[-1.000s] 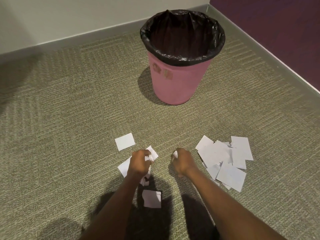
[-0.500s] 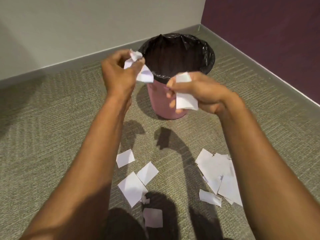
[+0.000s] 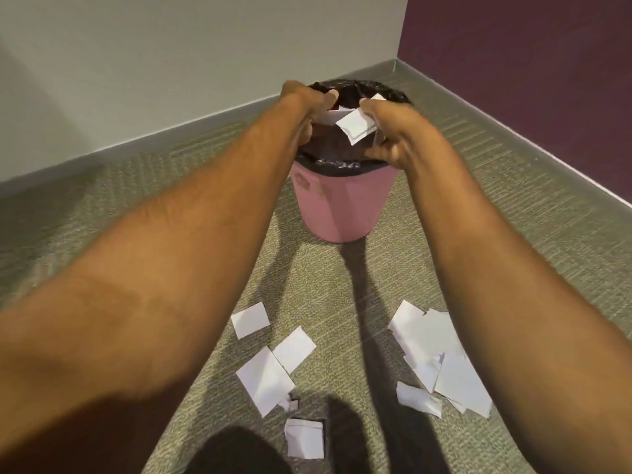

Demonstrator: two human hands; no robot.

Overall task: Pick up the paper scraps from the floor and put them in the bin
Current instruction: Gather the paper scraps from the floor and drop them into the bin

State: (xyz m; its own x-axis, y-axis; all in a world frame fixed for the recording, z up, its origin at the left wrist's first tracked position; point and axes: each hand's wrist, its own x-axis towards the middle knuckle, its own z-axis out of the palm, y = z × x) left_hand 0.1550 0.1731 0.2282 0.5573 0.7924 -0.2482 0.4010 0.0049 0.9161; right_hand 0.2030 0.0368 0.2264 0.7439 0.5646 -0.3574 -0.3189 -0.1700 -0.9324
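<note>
White torn paper scraps (image 3: 355, 126) are hanging over the open mouth of a round pink plastic bin (image 3: 342, 203) lined with a black bag (image 3: 372, 92), so that anything let go should be dropping inside rather than onto the carpet. The right hand (image 3: 393, 131) is pinching a folded scrap, its grip clamped on the paper at the bin's near rim. The left hand (image 3: 307, 100) is curling over the far left of the rim with a sliver of white showing beneath it; whether its grip is closed on that paper or already loosening, the view cannot tell. The bin is standing near the corner of the grey-green carpeted floor (image 3: 102, 217), where a pale wall is meeting a dark purple one. Much remains: a few loose white rectangles (image 3: 266, 374) are lying toward the near edge of the floor between the arms, and an overlapping heap of white sheets (image 3: 434, 354) is sitting under the right forearm.
</note>
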